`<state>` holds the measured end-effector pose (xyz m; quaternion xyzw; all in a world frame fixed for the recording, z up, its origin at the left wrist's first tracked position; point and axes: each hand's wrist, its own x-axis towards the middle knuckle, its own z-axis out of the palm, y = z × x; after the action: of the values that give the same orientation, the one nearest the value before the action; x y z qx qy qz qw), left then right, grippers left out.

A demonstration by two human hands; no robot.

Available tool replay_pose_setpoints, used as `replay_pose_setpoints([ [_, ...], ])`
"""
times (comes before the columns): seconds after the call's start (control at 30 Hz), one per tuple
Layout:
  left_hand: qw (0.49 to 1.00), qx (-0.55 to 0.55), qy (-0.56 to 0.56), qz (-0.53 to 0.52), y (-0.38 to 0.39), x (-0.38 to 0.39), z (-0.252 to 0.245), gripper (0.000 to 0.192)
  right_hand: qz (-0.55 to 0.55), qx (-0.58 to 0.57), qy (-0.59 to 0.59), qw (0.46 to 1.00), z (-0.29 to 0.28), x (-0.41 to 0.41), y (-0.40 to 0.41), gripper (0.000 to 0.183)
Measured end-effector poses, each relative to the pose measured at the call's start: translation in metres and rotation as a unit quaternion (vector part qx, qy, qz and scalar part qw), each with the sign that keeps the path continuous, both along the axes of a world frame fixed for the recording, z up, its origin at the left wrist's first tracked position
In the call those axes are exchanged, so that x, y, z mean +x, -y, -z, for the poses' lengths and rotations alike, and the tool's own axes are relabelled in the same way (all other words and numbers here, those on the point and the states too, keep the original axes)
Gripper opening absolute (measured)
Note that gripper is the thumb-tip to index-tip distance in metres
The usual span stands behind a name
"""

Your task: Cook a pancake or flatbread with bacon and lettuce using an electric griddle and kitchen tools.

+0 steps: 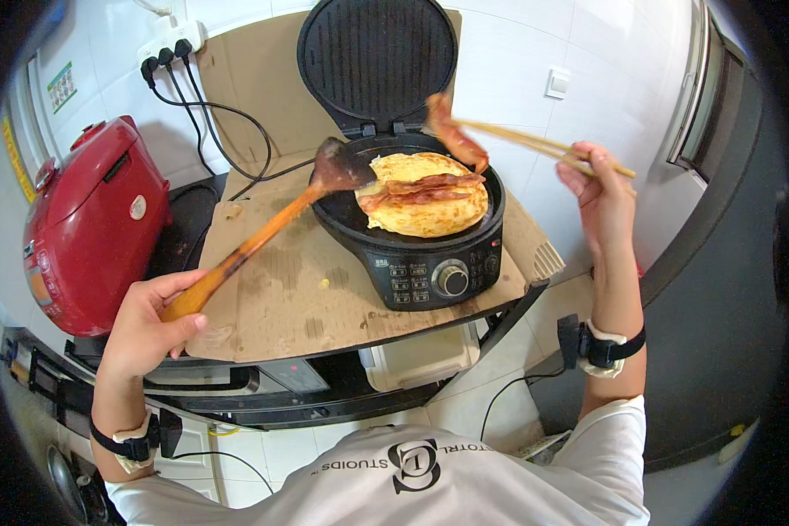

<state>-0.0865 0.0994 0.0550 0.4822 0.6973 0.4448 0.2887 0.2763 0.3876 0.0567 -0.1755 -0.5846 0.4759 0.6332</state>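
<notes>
My left hand (161, 322) grips the handle of a wooden spatula (256, 243), whose dark blade hovers at the left edge of a flat cake (427, 220). Held in my right hand (598, 177), a pair of chopsticks (532, 138) pinches a strip of bacon (459, 138) above the cake's right side. More bacon (421, 189) lies across the middle of the cake, which looks yellow and browned in spots. Beneath it is the round black plate of an electric griddle (342, 214). The griddle's ridged lid (378, 66) stands raised at the back.
Cardboard (289, 309) covers the tabletop under the griddle. At the left sits a red rice cooker (98, 230), with black power cords (256, 125) running from a wall power strip (171, 43). A pale plastic bin (421, 358) is below the table; a dark cabinet-like surface (703, 315) borders the right.
</notes>
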Motion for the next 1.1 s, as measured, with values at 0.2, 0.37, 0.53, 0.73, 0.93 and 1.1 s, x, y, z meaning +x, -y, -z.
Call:
replay_pose_setpoints([
  [0.2,0.999,0.028,-0.010,-0.013,0.000,-0.002,-0.002,0.044,-0.144,0.066,0.152,0.976,0.035,-0.025,0.036,0.021],
  [0.37,1.000,0.012,-0.021,-0.004,-0.001,0.003,-0.006,0.045,-0.169,0.094,0.182,0.964,0.039,-0.023,0.039,0.020],
  [0.53,1.000,0.001,-0.006,0.015,-0.001,0.007,-0.008,0.047,-0.181,0.080,0.185,0.963,0.036,-0.020,0.038,0.021],
  [0.73,0.997,-0.054,-0.031,0.042,0.003,0.010,-0.015,0.047,-0.133,0.086,0.212,0.964,0.031,-0.010,0.040,0.022],
  [0.93,0.997,-0.056,-0.032,0.033,0.001,0.007,-0.011,0.049,-0.027,0.030,0.175,0.984,0.016,0.020,0.033,0.023],
  [1.1,0.997,-0.056,-0.046,0.040,-0.002,0.008,-0.011,0.048,0.032,-0.080,0.153,0.984,0.017,0.034,0.012,0.024],
])
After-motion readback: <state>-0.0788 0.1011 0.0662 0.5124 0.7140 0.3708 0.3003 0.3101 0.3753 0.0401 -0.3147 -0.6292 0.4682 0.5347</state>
